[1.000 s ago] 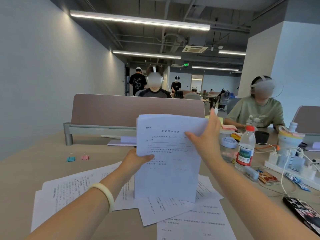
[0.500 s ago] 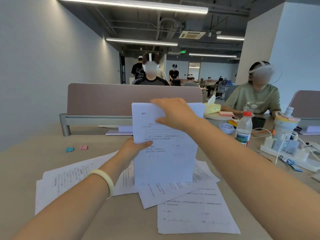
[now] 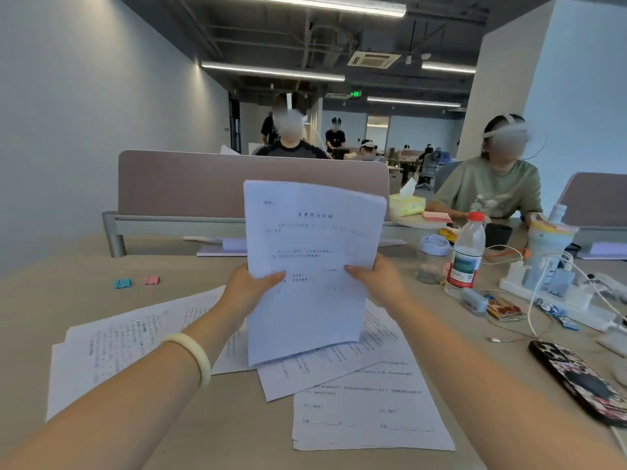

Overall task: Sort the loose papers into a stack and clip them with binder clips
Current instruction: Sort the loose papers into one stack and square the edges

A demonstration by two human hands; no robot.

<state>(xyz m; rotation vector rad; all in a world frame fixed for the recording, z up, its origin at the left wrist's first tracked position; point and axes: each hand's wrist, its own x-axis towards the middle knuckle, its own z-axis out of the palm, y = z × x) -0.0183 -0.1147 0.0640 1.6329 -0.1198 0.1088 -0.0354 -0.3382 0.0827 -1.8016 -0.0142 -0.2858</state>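
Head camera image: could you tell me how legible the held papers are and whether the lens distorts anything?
Head view: print on the held papers is soft and unreadable; wide-angle distortion stretches both forearms at the frame edges; ceiling strip lights give even light without glare.

White sheets (image 3: 369,412) are printed with black text. One binder clip (image 3: 122,283) is coloured teal, the other (image 3: 151,279) pink. The bottle (image 3: 466,254) is capped in red.
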